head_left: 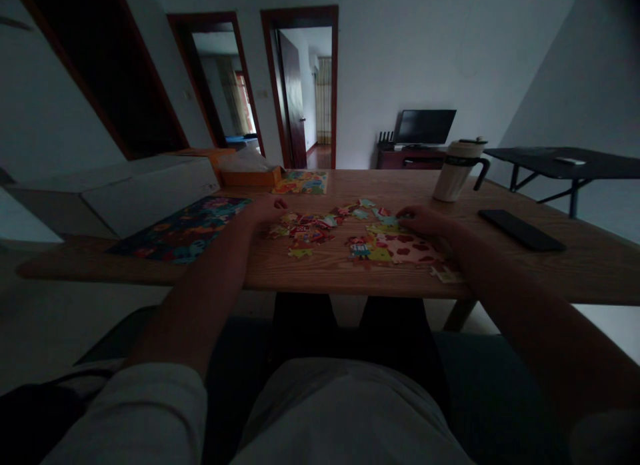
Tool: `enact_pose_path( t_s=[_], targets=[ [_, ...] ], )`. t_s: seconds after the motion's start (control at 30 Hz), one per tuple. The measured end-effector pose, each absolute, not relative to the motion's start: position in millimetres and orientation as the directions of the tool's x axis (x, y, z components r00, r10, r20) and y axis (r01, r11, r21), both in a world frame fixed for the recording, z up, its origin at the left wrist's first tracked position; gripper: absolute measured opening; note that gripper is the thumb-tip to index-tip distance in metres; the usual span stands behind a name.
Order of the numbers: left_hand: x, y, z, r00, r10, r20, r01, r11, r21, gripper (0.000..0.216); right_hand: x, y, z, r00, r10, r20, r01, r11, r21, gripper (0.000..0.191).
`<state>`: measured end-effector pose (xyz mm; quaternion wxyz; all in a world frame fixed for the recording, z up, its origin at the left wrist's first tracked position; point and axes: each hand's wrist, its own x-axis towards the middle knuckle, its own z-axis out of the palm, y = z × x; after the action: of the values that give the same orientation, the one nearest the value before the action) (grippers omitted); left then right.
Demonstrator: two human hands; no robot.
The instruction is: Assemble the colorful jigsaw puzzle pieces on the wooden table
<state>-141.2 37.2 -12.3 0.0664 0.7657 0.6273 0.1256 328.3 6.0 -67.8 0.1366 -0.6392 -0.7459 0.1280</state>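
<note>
Loose colourful jigsaw pieces (305, 228) lie scattered on the wooden table (550, 265). A partly joined section of the puzzle (395, 248) sits right of them. My left hand (265, 210) rests at the left edge of the loose pieces, fingers curled, and whether it holds anything is hidden in the dim light. At the top of the joined section my right hand (425, 220) has its fingers pressed down on a light blue piece (390, 220).
A dark puzzle board (185, 235) lies at the left, a finished colourful picture (303, 182) and an orange box (250, 175) behind. A white mug (457, 170) stands at the back right, a black phone (520, 230) right of my arm. A white box (145, 192) sits far left.
</note>
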Motion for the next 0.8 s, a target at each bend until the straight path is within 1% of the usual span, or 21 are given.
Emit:
enact_pose_path(
  t_s=[0.1, 0.17, 0.27, 0.3, 0.37, 0.43, 0.5, 0.63, 0.7, 0.8],
  targets=[
    [-139, 36, -13, 0.158, 0.982, 0.099, 0.947, -0.179, 0.265, 0.034, 329, 7, -68, -0.164, 0.984, 0.068, 0.908, 0.177, -0.379, 0.035],
    [-135, 31, -12, 0.183, 0.980, 0.078, 0.929, -0.198, 0.313, 0.040, 329, 6, -68, -0.172, 0.981, 0.088, 0.904, 0.193, -0.382, 0.032],
    [-126, 23, -12, 0.303, 0.953, 0.008, 0.873, -0.281, 0.398, 0.054, 329, 4, -65, -0.182, 0.979, 0.089, 0.903, 0.202, -0.380, 0.030],
    [-122, 21, -12, 0.349, 0.937, -0.013, 0.861, -0.315, 0.400, 0.060, 328, 3, -65, -0.183, 0.979, 0.086, 0.902, 0.202, -0.382, 0.030],
    [-113, 18, -14, 0.422, 0.905, -0.045, 0.853, -0.380, 0.357, 0.067, 328, 3, -64, -0.182, 0.979, 0.086, 0.901, 0.201, -0.385, 0.030],
    [-105, 17, -16, 0.482, 0.874, -0.062, 0.842, -0.443, 0.308, 0.065, 328, 3, -64, -0.187, 0.978, 0.094, 0.901, 0.209, -0.380, 0.029],
    [-100, 18, -19, 0.504, 0.862, -0.063, 0.839, -0.470, 0.276, 0.057, 328, 3, -65, -0.190, 0.977, 0.094, 0.902, 0.211, -0.376, 0.028],
    [-102, 22, -22, 0.400, 0.916, 0.011, 0.896, -0.393, 0.208, 0.046, 329, 4, -65, -0.194, 0.977, 0.090, 0.905, 0.213, -0.368, 0.029],
    [-105, 23, -23, 0.349, 0.936, 0.047, 0.913, -0.351, 0.207, 0.047, 329, 4, -64, -0.196, 0.977, 0.086, 0.906, 0.214, -0.365, 0.029],
    [-107, 23, -21, 0.305, 0.950, 0.062, 0.929, -0.311, 0.201, 0.045, 328, 4, -64, -0.200, 0.977, 0.080, 0.906, 0.215, -0.364, 0.029]
  ],
)
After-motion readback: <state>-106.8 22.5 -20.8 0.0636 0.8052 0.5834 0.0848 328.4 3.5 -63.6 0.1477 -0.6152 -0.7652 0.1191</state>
